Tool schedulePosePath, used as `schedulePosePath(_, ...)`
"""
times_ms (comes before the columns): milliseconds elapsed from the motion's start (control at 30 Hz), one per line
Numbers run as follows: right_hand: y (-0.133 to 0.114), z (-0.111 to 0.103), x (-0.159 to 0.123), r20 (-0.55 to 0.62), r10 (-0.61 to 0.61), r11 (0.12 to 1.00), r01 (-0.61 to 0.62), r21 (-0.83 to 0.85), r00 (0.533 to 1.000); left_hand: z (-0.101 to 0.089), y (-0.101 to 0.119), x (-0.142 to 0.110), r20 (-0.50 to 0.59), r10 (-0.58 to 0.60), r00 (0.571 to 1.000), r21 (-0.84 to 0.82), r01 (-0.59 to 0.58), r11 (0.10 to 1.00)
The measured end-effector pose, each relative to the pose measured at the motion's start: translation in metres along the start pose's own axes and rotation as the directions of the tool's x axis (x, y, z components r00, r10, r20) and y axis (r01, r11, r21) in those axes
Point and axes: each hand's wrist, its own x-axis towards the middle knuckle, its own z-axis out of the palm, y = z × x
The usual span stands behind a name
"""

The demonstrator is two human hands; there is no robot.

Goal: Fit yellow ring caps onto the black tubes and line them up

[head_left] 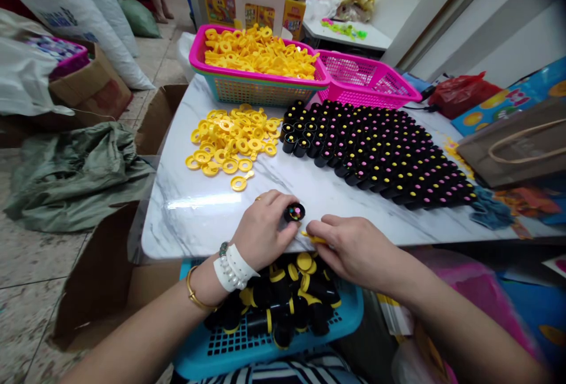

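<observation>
where baskets (247,92) stand, yellow rings (260,53) (heaped)

The one head-worn camera looks forward and steeply down from close above the near edge of the white marble-topped table (186,225), facing across it. Relative to that table, the blue plastic basket (194,363) sits just below the near edge, nearest the lens, and the speckled tile floor (26,254) spreads left.
</observation>
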Motion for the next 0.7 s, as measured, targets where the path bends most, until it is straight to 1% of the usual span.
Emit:
schedulePosePath(33, -0.001, 0.0, -0.001, -0.008, 0.011, 0.997, -0.011, 0.07, 1.0, 0.0, 0.0, 0.0, 0.007, 0.006, 1.0, -0.001, -0.006, 1.0)
schedulePosePath(67, 0.0, 0.0, -0.001, -0.028, 0.026, 0.984, -0.021, 0.176, 0.999, 0.0, 0.0, 0.0, 0.014, 0.013, 1.0, -0.003, -0.013, 1.0)
schedulePosePath(133, 0.001, 0.001, 0.0, -0.129, 0.07, 0.912, -0.011, 0.409, 0.989, 0.0, 0.0, 0.0, 0.019, 0.02, 1.0, -0.014, -0.02, 1.0)
schedulePosePath(200, 0.003, 0.003, 0.005, -0.272, 0.149, 0.835, 0.026, 0.549, 0.951, 0.0, 0.0, 0.0, 0.016, 0.009, 1.0, -0.023, -0.008, 1.0)
schedulePosePath(233, 0.003, 0.005, 0.009, -0.323, 0.193, 0.805, 0.038, 0.592, 0.927, 0.0, -0.001, 0.001, 0.014, -0.001, 1.0, -0.024, 0.001, 1.0)
schedulePosePath(267, 0.003, 0.007, 0.013, -0.337, 0.236, 0.767, 0.037, 0.64, 0.912, 0.0, -0.001, 0.001, 0.016, -0.01, 1.0, -0.023, 0.01, 1.0)
schedulePosePath(300, 0.002, 0.009, 0.018, -0.31, 0.274, 0.71, 0.026, 0.704, 0.91, -0.001, -0.002, 0.001, 0.02, -0.016, 1.0, -0.022, 0.016, 1.0)
schedulePosePath(367, -0.002, 0.013, 0.026, -0.178, 0.333, 0.536, -0.03, 0.843, 0.926, -0.002, -0.002, 0.002, 0.034, -0.015, 0.999, -0.027, 0.016, 1.0)
schedulePosePath(400, -0.004, 0.015, 0.03, -0.114, 0.353, 0.449, -0.061, 0.891, 0.928, -0.002, -0.002, 0.002, 0.04, -0.012, 0.999, -0.032, 0.014, 0.999)
schedulePosePath(433, -0.005, 0.016, 0.033, -0.077, 0.377, 0.389, -0.082, 0.918, 0.923, -0.002, -0.003, 0.002, 0.046, -0.011, 0.999, -0.037, 0.012, 0.999)
schedulePosePath(467, -0.006, 0.017, 0.035, -0.08, 0.41, 0.364, -0.083, 0.928, 0.908, -0.002, -0.002, 0.002, 0.053, -0.013, 0.999, -0.037, 0.015, 0.999)
schedulePosePath(533, -0.005, 0.019, 0.038, -0.156, 0.459, 0.398, -0.046, 0.916, 0.875, -0.003, -0.002, 0.003, 0.067, -0.021, 0.998, -0.029, 0.023, 0.999)
schedulePosePath(600, -0.001, 0.021, 0.04, -0.199, 0.464, 0.421, -0.018, 0.907, 0.863, -0.003, -0.002, 0.003, 0.08, -0.027, 0.996, -0.011, 0.028, 1.0)
schedulePosePath(633, 0.001, 0.023, 0.041, -0.182, 0.463, 0.405, -0.025, 0.914, 0.867, -0.003, -0.001, 0.003, 0.083, -0.029, 0.996, -0.002, 0.029, 1.0)
schedulePosePath(700, 0.004, 0.028, 0.042, -0.1, 0.459, 0.321, -0.06, 0.945, 0.883, -0.002, -0.001, 0.003, 0.083, -0.025, 0.996, 0.012, 0.024, 1.0)
